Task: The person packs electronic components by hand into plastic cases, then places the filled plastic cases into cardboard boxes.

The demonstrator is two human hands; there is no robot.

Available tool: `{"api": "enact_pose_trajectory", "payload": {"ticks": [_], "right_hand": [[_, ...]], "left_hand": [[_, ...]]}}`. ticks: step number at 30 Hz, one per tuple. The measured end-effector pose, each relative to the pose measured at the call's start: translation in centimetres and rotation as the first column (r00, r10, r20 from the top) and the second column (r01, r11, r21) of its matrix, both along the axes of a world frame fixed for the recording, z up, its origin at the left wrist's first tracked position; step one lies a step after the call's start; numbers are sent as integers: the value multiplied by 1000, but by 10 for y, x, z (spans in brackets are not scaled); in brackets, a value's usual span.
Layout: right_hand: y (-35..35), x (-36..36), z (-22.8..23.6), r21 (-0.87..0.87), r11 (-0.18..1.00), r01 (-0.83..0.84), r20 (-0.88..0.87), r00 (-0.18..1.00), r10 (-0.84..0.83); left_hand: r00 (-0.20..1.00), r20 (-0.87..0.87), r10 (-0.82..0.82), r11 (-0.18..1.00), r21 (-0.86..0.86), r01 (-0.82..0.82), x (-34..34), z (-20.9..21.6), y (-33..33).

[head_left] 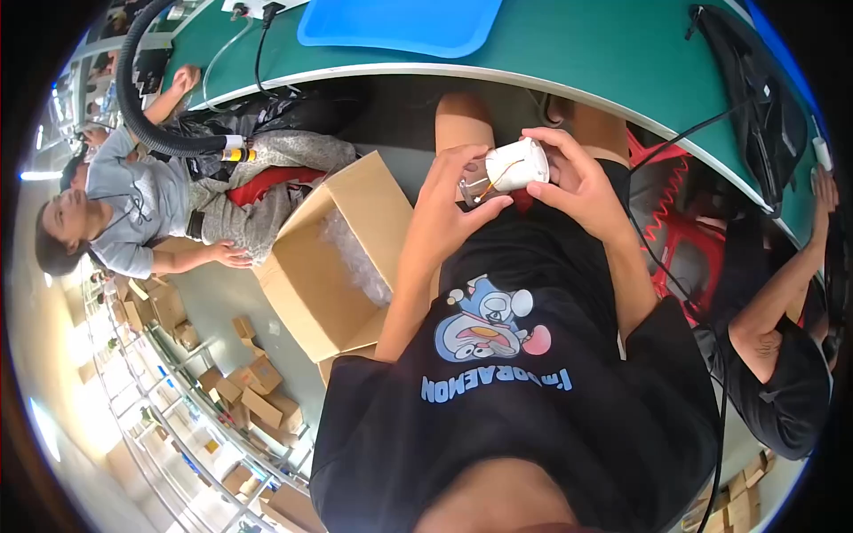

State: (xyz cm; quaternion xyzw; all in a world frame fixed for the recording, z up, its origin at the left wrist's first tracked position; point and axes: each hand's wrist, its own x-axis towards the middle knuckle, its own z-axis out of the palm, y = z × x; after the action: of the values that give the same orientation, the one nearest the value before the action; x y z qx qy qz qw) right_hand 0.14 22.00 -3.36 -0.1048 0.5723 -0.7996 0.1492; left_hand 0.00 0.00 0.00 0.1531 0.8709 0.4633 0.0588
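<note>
Over my lap I hold a white round cup-shaped part (517, 164) with both hands. My right hand (582, 182) wraps around its right side and top. Against its left side, my left hand (449, 209) pinches a small clear piece with thin orange and yellow wires (482, 187) at the part's open end. My forearms come up from my black T-shirt with a cartoon print (498, 333).
An open cardboard box (364, 186) holding clear plastic wrap stands at my left. Ahead are a green workbench (604, 53), a blue tray (400, 22) and a black bag (755, 98). One person (142, 200) sits at left, another (782, 355) at right. A red stool (675, 231) and a black hose (133, 98) are nearby.
</note>
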Motion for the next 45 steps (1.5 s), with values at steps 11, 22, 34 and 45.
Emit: {"api": "enact_pose_trajectory", "payload": {"ticks": [11,22,34,45], "right_hand": [[8,19,6,-314,949,27,192,981,36],[5,24,13,-368,929,34,272,960,72],[0,26,8,-337,941,7,319,942,107],[-16,24,20,232,970,77,100,990,-103]], "left_hand": [[994,60,-86,973,218,72,12,7,23],[997,-58,-48,982,180,57,18,8,33],[1000,-17,-23,986,162,26,26,2,30],[976,-181,120,989,112,-101,25,-26,59]]}}
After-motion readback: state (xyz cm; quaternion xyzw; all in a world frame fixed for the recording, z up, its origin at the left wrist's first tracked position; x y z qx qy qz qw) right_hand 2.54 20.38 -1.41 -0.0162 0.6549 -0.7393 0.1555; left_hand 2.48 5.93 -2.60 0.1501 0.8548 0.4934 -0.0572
